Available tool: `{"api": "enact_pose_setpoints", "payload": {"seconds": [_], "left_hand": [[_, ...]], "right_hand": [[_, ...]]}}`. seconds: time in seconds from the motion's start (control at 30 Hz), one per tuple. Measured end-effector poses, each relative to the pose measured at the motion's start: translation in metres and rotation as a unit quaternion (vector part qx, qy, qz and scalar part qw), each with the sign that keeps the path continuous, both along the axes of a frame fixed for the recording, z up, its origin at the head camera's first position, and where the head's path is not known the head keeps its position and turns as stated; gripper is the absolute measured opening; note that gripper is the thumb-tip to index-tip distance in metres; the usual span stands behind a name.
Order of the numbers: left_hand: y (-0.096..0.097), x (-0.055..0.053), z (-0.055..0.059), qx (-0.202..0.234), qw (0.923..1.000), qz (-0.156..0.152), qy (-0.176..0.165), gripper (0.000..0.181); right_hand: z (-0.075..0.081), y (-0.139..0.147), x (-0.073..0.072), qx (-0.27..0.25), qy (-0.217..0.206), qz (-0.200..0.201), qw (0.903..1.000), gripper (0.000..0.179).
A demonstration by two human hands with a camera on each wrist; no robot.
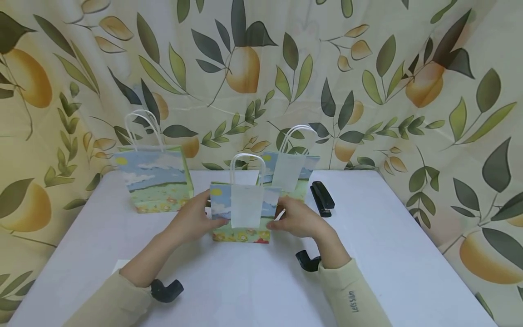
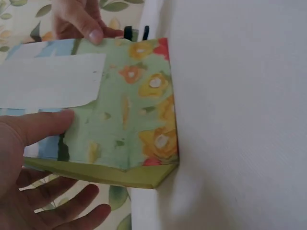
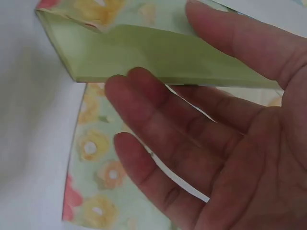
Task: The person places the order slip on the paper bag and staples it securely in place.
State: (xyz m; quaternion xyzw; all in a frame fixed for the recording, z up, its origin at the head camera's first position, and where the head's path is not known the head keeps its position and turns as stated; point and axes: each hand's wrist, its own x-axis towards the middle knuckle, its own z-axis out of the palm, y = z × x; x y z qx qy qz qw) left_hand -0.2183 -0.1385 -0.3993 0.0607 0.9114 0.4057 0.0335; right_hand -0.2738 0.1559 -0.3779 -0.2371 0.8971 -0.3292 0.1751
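patterned curtain [image 1: 302,59] of leaves and orange fruit, forming the background to a white table [image 1: 367,268]. centrally, near the person, the front bag [image 1: 241,234] is held upright between two hands, its face printed with sky, meadow and flowers. a white panel [image 1: 247,209] covers the middle of this face, beneath a white loop handle [image 1: 247,155]. the left hand [image 1: 195,218] holds one side edge, thumb laid on the printed face beside the panel, the other fingers spread along the green side. the right hand [image 1: 296,218] holds the opposite edge likewise, its thumb over the front. how firmly the rear fingers press cannot be judged, as the bag partly hides them. two similar bags stand farther back: the left rear bag [image 1: 157,177], well apart, and the right rear bag [image 1: 309,167], partly overlapped by the front one. a black stapler [image 1: 322,199] lies beyond the right hand, just beside the right rear bag. pale sleeves [image 1: 353,295] cover both forearms; a black curved piece [image 1: 166,291] shows beside the left cuff.
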Motion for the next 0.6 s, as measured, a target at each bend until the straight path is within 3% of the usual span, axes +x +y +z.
{"api": "enact_pose_setpoints", "payload": {"seconds": [0.3, 0.47, 0.6], "left_hand": [[-0.016, 0.003, -0.01, -0.018, 0.9985, 0.039, -0.033, 0.058], [-0.027, 0.005, -0.011, -0.053, 0.997, 0.049, -0.03, 0.067], [-0.033, 0.006, -0.011, -0.073, 0.9959, 0.053, -0.013, 0.078]], "right_hand": [[-0.015, -0.017, 0.003, -0.006, 0.035, -0.014, 0.9993, 0.035], [-0.023, -0.028, 0.005, -0.011, 0.013, -0.027, 0.9995, 0.055], [-0.026, -0.033, 0.007, -0.003, 0.0, -0.032, 0.9995, 0.059]]}}
